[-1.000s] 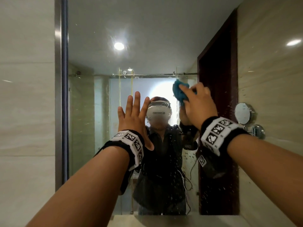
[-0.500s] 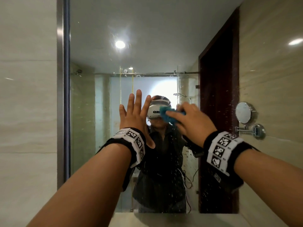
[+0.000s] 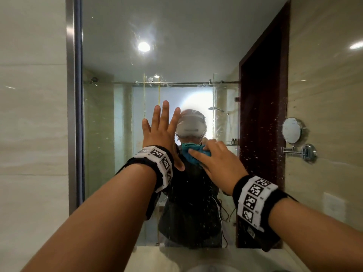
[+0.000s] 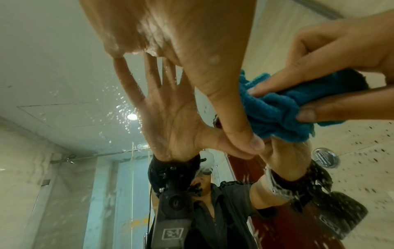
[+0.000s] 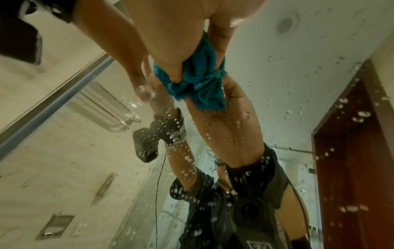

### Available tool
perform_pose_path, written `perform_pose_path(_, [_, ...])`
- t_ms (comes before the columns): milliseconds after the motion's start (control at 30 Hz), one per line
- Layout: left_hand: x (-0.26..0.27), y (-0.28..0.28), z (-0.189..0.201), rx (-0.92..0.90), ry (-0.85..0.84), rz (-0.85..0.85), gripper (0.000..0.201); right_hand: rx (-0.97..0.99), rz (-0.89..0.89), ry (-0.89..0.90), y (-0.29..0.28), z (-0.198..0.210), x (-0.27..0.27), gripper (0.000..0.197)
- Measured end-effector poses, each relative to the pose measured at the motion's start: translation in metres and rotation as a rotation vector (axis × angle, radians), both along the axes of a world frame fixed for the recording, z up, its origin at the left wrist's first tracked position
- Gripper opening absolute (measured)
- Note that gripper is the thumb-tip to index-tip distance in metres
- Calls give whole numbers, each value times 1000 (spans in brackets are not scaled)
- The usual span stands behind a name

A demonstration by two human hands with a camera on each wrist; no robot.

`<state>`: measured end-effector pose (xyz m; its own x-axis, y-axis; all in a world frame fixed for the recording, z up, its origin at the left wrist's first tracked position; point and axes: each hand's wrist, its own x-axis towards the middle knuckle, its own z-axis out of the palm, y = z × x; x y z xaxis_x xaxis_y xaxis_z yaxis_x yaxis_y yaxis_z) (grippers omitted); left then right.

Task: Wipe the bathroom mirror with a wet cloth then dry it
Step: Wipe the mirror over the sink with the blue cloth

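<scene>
The big wall mirror (image 3: 176, 46) fills the middle of the head view and is speckled with water drops. My left hand (image 3: 161, 126) lies flat on the glass with straight, spread fingers; in the left wrist view its palm (image 4: 170, 33) meets its own reflection. Just to its right, my right hand (image 3: 208, 154) grips a bunched teal cloth (image 3: 191, 153) and presses it to the glass at about chest height of my reflection. The cloth (image 4: 277, 107) shows pinched between fingers and thumb, and the cloth (image 5: 200, 80) looks crumpled under the right palm.
A small round shaving mirror (image 3: 291, 130) on a swing arm sticks out from the tiled wall at right. A steel frame (image 3: 73, 95) edges the mirror at left. The counter (image 3: 149, 256) runs below.
My right hand has carried the cloth down and leftward across the glass, from the upper right to beside the left hand. The left hand has stayed flat in place.
</scene>
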<state>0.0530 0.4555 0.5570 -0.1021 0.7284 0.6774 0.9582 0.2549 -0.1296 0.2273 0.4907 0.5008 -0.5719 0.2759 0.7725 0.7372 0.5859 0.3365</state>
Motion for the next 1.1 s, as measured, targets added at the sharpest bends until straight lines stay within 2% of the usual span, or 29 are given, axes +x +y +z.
perform_pose_path(100, [0,-2,1,-2,1,-3,161,-55,12,39,-2,17,10,57])
perform_pose_path(267, [-1,-2,2,4,8,-14,160,-53,-44,400,5,50,36,49])
perform_pose_path(367, [-1,-1,2,5,4,-16,162,-44,-100,355,5,37,36,50])
perform_pose_path(467, [-1,-5,4,-6,9,-22,161,-13,-48,211,2,4,34,52])
perform_pose_path(633, [5,-10,-12,10,44,-38,154,15,-65,51,16,-43,35,72])
perform_pose_path(733, [10,-17,-45,12,72,-105,146,7,-22,94,8,-35,36,64])
perform_pose_path(833, [6,-22,-78,-9,73,-136,145,-101,-18,283,0,-10,35,54])
perform_pose_path(933, [-4,-21,-98,-44,37,-124,144,-84,-33,415,1,3,28,56])
perform_pose_path(1000, [-7,-19,-104,-57,14,-112,144,-63,-6,410,0,2,20,54])
perform_pose_path(1100, [-5,-14,-110,-43,-2,-93,147,0,49,269,1,-20,12,52])
